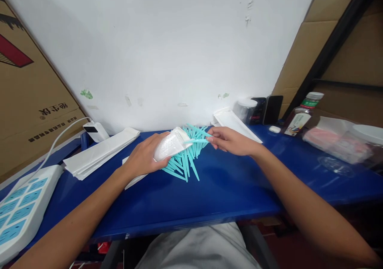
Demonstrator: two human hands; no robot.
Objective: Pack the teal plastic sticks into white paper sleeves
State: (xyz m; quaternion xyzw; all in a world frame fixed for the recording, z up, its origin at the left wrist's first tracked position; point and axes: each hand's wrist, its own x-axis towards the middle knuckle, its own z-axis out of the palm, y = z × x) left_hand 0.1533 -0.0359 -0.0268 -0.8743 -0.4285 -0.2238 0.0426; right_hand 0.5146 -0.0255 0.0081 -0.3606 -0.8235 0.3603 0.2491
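My left hand (146, 155) is wrapped round a white bag (172, 143) with a clear side, its mouth turned to the right. Between the thumb and fingers of my right hand (226, 140) are thin turquoise sticks (201, 140), one reaching to the bag's mouth; their exact number is unclear. Below and behind the bag, a loose pile of similar turquoise sticks (187, 163) is spread on the blue table (209, 205). Part of the pile is hidden by the bag and my left hand. Another flat white bag (136, 180) lies partly under my left forearm.
Folded white bags (101, 153) and a white device (96, 132) lie left, near a power strip (26, 209). Toward the right stand another white bag (236, 123), a lidded jar (245, 111), a phone (273, 109), a bottle (301, 115) and a pink-filled pack (335, 143). A wall (179, 53) closes the back.
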